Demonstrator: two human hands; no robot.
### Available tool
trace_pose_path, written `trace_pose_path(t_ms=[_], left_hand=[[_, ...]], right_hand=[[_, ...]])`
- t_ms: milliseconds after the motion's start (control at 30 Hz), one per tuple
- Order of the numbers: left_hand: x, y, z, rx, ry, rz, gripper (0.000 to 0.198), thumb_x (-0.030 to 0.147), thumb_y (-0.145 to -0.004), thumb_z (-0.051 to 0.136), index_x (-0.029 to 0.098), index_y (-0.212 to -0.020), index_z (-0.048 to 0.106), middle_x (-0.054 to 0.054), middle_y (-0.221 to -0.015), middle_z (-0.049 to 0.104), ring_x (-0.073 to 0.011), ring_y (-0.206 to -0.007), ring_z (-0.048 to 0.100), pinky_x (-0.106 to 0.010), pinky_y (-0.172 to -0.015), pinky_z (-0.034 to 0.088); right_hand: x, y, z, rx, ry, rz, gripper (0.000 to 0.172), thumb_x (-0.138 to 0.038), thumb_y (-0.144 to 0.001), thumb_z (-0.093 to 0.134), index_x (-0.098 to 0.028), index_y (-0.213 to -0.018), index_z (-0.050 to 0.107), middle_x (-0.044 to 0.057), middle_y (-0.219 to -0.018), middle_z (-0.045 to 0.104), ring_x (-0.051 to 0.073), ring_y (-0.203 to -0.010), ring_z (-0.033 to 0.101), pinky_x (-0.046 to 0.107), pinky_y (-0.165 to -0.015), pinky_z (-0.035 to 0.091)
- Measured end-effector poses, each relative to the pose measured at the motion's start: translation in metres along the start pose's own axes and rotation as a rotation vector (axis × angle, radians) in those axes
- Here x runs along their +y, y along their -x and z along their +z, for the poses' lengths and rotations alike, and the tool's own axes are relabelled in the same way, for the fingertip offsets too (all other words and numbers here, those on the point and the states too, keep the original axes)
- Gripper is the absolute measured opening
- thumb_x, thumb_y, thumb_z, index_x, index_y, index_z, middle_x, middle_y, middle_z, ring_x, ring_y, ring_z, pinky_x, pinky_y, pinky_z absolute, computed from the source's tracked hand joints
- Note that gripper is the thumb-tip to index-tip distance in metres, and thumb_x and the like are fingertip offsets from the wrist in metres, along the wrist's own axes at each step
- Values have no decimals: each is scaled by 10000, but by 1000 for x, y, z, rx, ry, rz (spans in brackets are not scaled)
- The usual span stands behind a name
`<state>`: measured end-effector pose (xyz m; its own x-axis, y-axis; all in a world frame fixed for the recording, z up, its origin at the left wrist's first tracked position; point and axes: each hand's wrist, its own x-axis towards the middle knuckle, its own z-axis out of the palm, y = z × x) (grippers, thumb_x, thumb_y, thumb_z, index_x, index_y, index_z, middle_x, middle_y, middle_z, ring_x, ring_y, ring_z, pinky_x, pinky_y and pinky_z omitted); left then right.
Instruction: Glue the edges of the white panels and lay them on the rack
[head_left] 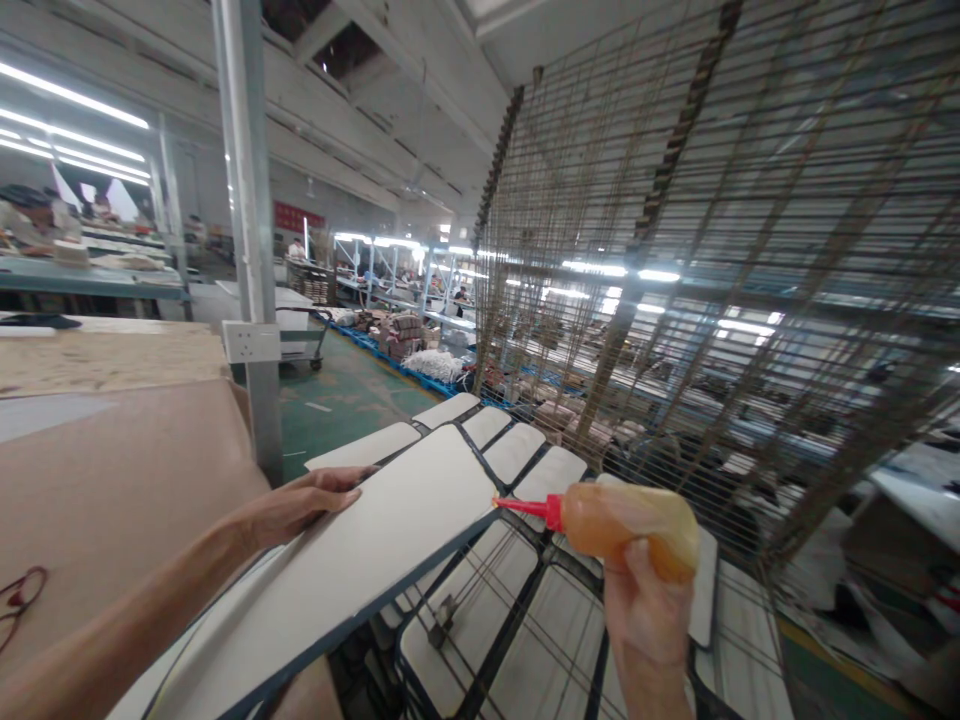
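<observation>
Tube lights (pixel 75 95) glow above a green floor (pixel 360 385), a grey metal post (pixel 244 150) and a bluish worktable (pixel 90 281)

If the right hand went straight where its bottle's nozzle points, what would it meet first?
Likely the panel in the left hand: the nozzle ends at its corner, perhaps touching; depth is unclear.

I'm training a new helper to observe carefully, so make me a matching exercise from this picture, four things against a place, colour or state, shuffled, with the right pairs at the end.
Things:
1. Left hand
2. Nozzle
3. Socket
4. Right hand

Matches:
A. Fixed on the metal post
B. Holding the bottle
C. Gripping the white panel by its edge
D. Red

Right pairs: 1-C, 2-D, 3-A, 4-B
</observation>
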<state>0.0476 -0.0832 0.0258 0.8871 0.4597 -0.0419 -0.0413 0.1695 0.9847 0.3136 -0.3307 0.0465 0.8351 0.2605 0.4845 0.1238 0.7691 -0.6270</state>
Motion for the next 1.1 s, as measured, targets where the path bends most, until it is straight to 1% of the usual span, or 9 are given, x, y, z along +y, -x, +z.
trace_pose_path(t_ms=[200,333,467,633,733,833,933,1033,1100], left_hand=[[-16,-3,7,59,33,6,499,302,-714,686,215,-1196,590,-76,-1024,698,-227,-859,659,-261,-708,514],[-21,-2,17,76,40,19,499,331,-716,685,222,-1194,588,-69,-1000,704,-236,-882,656,-278,-741,508],[-27,-3,24,91,69,20,532,337,-730,671,242,-1237,544,-52,-1033,694,-219,-892,649,-266,-742,505],[-34,-4,24,118,86,18,560,326,-752,652,248,-1283,492,-43,-1038,693,-200,-875,653,-247,-717,509],[-35,-4,27,99,102,29,542,310,-772,634,257,-1290,483,-46,-1039,693,-202,-861,657,-255,-703,514],[-37,-4,30,93,124,41,516,294,-785,623,262,-1283,491,-45,-1034,694,-200,-844,661,-254,-692,517],[-38,-4,33,110,145,46,526,283,-772,640,257,-1277,499,-44,-997,705,-195,-819,664,-239,-673,517],[-37,-3,36,126,153,48,544,277,-761,654,241,-1280,497,-53,-974,710,-190,-791,665,-235,-660,518],[-35,-2,38,141,152,45,537,276,-765,651,231,-1279,498,-57,-964,711,-180,-774,664,-226,-647,517]], right_hand=[[5,-2,-1,-5,58,-44,375,-245,-691,712,-255,-1050,608,-15,-869,700,161,-831,641,305,-771,516],[10,-5,-2,14,70,-56,318,-246,-712,693,-255,-1022,625,-11,-881,705,164,-852,646,298,-769,520],[14,-7,-1,43,24,-7,320,-243,-682,708,-245,-996,642,-2,-922,702,170,-882,641,292,-753,532],[20,-9,0,76,20,35,321,-261,-655,727,-230,-966,655,10,-949,696,185,-900,634,310,-750,538],[23,-10,-2,92,-8,79,293,-256,-645,739,-235,-927,664,-5,-964,692,162,-896,628,283,-746,536],[27,-10,-4,96,-45,141,295,-252,-643,746,-253,-927,664,-25,-1031,673,137,-907,617,253,-755,529],[30,-10,-4,91,-32,168,329,-279,-639,749,-250,-954,657,-11,-1082,654,160,-940,610,294,-780,528],[31,-9,-3,99,-16,168,370,-312,-614,764,-237,-960,656,4,-1073,655,182,-940,609,340,-792,527],[30,-8,-2,100,-21,153,393,-311,-589,780,-239,-957,660,3,-1054,660,180,-936,606,338,-802,520]])
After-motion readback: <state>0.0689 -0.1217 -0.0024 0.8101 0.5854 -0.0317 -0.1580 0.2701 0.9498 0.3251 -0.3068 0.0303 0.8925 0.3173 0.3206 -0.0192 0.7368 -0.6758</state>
